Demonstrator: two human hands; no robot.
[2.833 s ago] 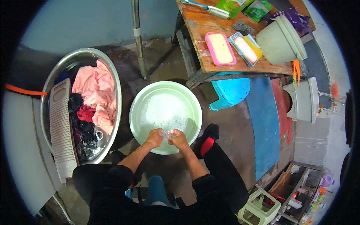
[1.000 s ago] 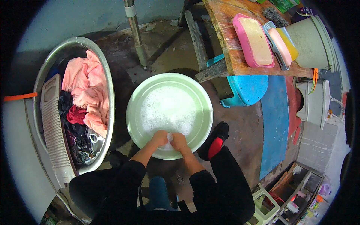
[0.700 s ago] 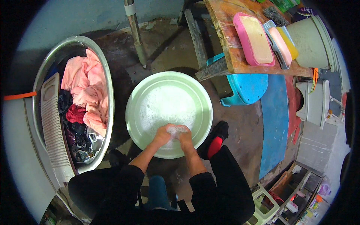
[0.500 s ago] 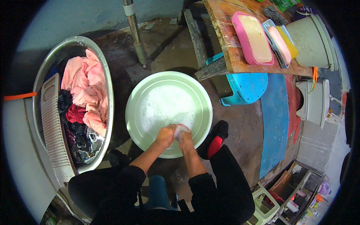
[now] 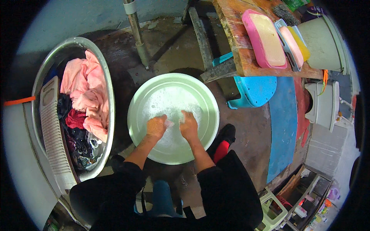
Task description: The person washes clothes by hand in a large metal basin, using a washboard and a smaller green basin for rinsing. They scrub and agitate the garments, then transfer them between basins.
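In the head view, a pale green basin [image 5: 173,153] of sudsy water sits on the floor before me. My left hand [image 5: 158,125] is over the water in its middle, fingers curled around something whitish that I cannot make out. A short gap away, my right hand [image 5: 188,124] is also curled, with a pale blur at its fingertips, possibly foam or thin cloth. To my left, a steel tub [image 5: 111,119] holds pink cloth [image 5: 83,81], red cloth [image 5: 75,118], dark garments and a ridged washboard [image 5: 54,123].
Beyond the basin stand a metal pole [image 5: 137,34] and a wooden table [image 5: 227,23] with soap dishes [image 5: 264,38], a scrubber [image 5: 284,14] and a bucket [image 5: 320,46]. A blue stool [image 5: 254,92] is beneath it. A green stool [image 5: 269,208] stands at lower right.
My hands, together near the basin's front earlier with something whitish between them, are now separated and further forward, over the middle of the water. The tub and its contents look unchanged.
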